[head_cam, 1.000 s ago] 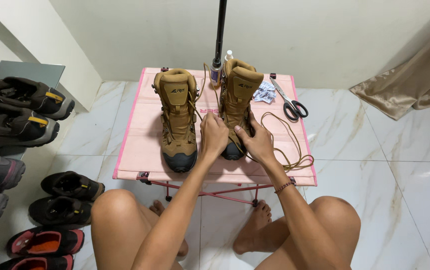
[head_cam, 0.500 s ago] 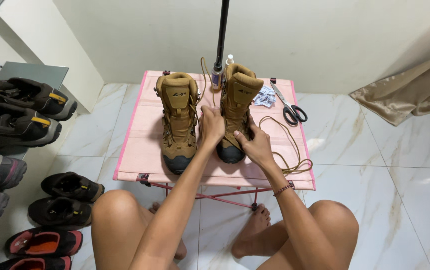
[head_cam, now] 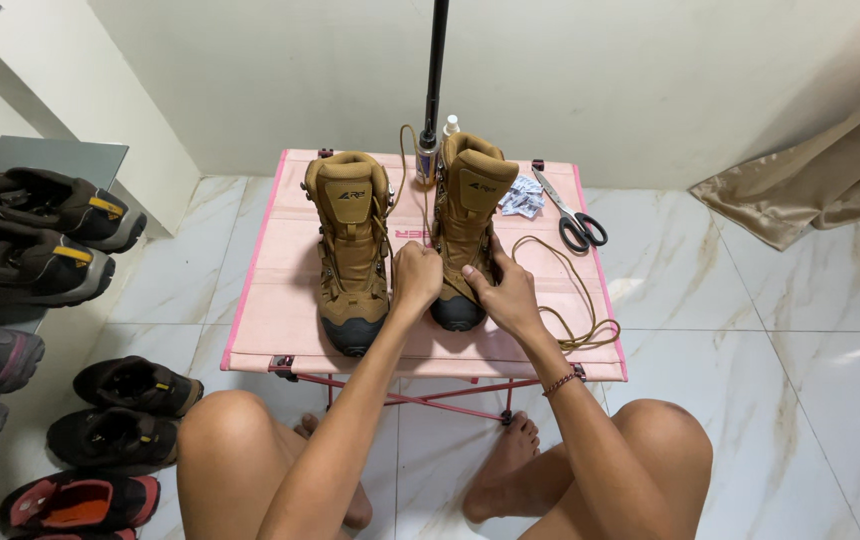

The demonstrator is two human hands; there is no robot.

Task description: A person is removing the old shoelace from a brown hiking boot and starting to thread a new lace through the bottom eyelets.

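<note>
Since the earlier frames both hands have barely shifted, staying low on the right boot [head_cam: 468, 225] that stands upright on the pink tabletop [head_cam: 280, 300] beside its twin [head_cam: 350, 245]. The left hand [head_cam: 416, 275] is curled shut on the lacing at the vamp; the right hand [head_cam: 506, 292] presses spread fingers [head_cam: 478, 275] against the boot's side. The boot looks heavy and stiff, best held by its sole or ankle; the loose lace [head_cam: 575, 300] is limp.

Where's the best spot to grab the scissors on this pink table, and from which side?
Take the scissors by the black handle loops, coming from the near right. They lie flat, the loops toward the table's right edge and free of clutter, while the blades point back toward the crumpled packet.
</note>
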